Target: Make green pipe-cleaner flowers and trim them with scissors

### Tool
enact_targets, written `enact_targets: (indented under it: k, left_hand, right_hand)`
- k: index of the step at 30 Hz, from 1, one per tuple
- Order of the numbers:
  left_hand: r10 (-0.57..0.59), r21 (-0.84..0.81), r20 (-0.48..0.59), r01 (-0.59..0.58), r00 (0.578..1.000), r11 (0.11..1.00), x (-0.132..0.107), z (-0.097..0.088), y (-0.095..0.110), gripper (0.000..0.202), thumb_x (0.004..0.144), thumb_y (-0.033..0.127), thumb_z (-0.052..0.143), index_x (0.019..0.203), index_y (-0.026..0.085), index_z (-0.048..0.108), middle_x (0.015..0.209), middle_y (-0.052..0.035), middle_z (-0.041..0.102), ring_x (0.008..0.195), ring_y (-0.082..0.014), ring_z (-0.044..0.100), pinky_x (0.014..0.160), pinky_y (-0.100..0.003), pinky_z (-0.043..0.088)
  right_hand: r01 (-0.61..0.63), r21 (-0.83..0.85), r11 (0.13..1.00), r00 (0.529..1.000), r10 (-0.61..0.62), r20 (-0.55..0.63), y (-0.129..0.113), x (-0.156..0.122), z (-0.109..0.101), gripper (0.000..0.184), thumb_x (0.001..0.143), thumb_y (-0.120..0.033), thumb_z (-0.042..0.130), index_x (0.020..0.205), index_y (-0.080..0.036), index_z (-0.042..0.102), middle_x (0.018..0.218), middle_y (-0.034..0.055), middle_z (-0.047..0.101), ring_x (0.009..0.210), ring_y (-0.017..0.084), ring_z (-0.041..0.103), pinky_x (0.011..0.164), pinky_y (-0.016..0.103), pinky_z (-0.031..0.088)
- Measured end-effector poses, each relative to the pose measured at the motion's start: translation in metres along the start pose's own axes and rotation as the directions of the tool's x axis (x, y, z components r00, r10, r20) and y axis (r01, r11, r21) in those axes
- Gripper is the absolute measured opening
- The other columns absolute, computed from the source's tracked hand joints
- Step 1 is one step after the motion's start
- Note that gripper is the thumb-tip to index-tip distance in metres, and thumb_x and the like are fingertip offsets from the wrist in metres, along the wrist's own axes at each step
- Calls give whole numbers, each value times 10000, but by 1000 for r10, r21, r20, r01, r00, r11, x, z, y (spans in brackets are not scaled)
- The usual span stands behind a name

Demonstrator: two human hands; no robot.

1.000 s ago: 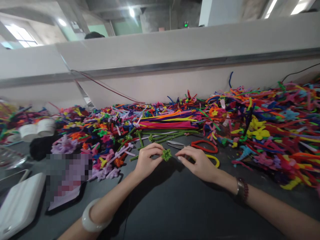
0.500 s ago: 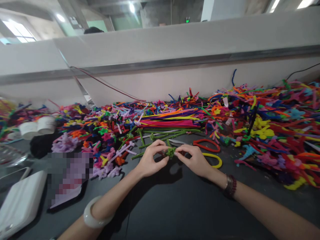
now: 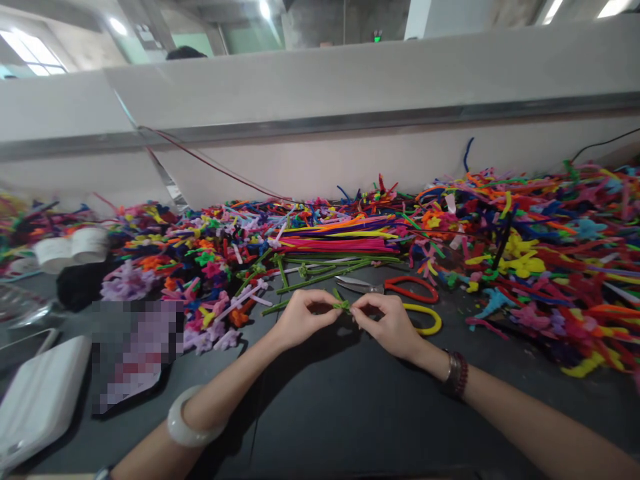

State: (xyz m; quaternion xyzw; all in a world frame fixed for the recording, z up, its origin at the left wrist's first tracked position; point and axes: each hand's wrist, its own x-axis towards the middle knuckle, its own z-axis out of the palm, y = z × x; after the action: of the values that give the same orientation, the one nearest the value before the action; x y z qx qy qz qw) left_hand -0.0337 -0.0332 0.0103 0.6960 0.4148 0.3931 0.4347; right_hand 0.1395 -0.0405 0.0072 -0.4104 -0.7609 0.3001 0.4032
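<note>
Between my two hands is a small green pipe cleaner piece [image 3: 343, 305], bent into a knotted, leafy shape. My left hand [image 3: 306, 319] pinches it from the left between thumb and index finger. From the other side, the thumb and fingers of my right hand [image 3: 384, 321] close on its right end. Scissors [image 3: 413, 289] with one red and one yellow handle loop lie open just beyond and beside my right hand. Green pipe cleaners [image 3: 330, 267] lie loose behind my hands, below a bundle of pink, yellow and purple pipe cleaners [image 3: 340, 241].
Heaps of colourful pipe cleaners and bent flower shapes [image 3: 550, 253] run along the white partition [image 3: 320, 87]. To the left are a white box-like device [image 3: 43, 400], a blurred-out flat object [image 3: 140, 360], white paper cups [image 3: 73, 250] and a lilac fluffy flower [image 3: 129, 280]. The table [image 3: 320, 407] is dark.
The fingers of both hands have shifted slightly around the green piece, which now looks narrower and shows a short stem pointing up. The view has moved a little.
</note>
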Motion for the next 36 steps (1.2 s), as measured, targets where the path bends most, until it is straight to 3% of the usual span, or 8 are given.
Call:
enact_targets:
  k: [6, 12, 15, 20, 23, 29, 32, 36]
  left_hand:
    - [-3, -32, -18, 2, 1000, 999, 0, 2, -1, 81, 664, 177, 578, 674, 119, 633, 677, -46, 654, 609, -135, 585, 576, -231, 478]
    - [-81, -106, -3, 80, 997, 991, 1, 3, -6, 122, 669, 207, 595, 747, 116, 622, 672, -27, 634, 584, -113, 568, 564, -215, 456]
    - [-120, -221, 34, 125, 992, 967, 2, 2, -5, 109, 656, 187, 610, 741, 119, 616, 637, -11, 616, 560, -101, 560, 570, -213, 454]
    - [-209, -537, 251, 316, 945, 782, 1, -3, -3, 119, 633, 197, 648, 709, 121, 595, 591, -19, 609, 539, -116, 582, 551, -220, 465]
    - [-188, -662, 310, 354, 932, 661, 0, -6, -3, 123, 636, 202, 654, 687, 114, 587, 597, -32, 606, 525, -114, 582, 527, -209, 462]
    - [-150, -763, 322, 350, 935, 543, 0, -9, -5, 74, 686, 166, 610, 697, 104, 572, 596, -38, 624, 529, -110, 603, 504, -170, 467]
    - [-122, -693, 480, 462, 868, 553, -2, -9, -5, 95, 697, 183, 601, 738, 100, 584, 612, -63, 651, 556, -149, 632, 505, -187, 485]
    - [-93, -525, 721, 629, 686, 573, -8, -9, -2, 227, 670, 211, 626, 854, 79, 616, 675, -89, 673, 639, -202, 651, 531, -222, 505]
  right_hand:
    - [-97, 118, 988, 995, 95, 20, 2, -2, 3, 122, 745, -201, 494, 654, -156, 562, 545, -8, 569, 467, 100, 528, 447, 198, 426]
    - [152, -88, 984, 988, -153, -5, 3, -3, 3, 125, 781, -195, 478, 695, -167, 563, 635, 11, 574, 583, 111, 531, 563, 224, 418]
    - [178, -98, 979, 983, -182, -24, 3, -2, 1, 120, 804, -191, 444, 754, -175, 552, 696, 25, 572, 644, 120, 535, 594, 228, 427]
    - [163, -158, 974, 986, -157, 48, 8, -1, -3, 282, 800, -160, 401, 1072, -177, 475, 1048, 89, 527, 590, 90, 509, 576, 228, 441]
    - [245, -217, 945, 956, -199, 216, 14, -1, -3, 236, 794, -143, 393, 983, -172, 532, 900, 62, 595, 629, 111, 531, 596, 228, 428]
    - [285, -293, 913, 935, -197, 294, 14, -5, -1, 200, 733, -81, 404, 859, -157, 539, 722, 29, 596, 624, 117, 531, 574, 211, 392]
    - [284, -333, 899, 925, -165, 342, 11, -5, -2, 173, 704, -62, 414, 769, -166, 537, 665, 9, 571, 567, 107, 501, 522, 201, 362]
    - [288, -342, 894, 933, -181, 312, 13, -4, -2, 186, 762, -86, 386, 809, -172, 544, 735, 22, 585, 646, 109, 522, 585, 201, 380]
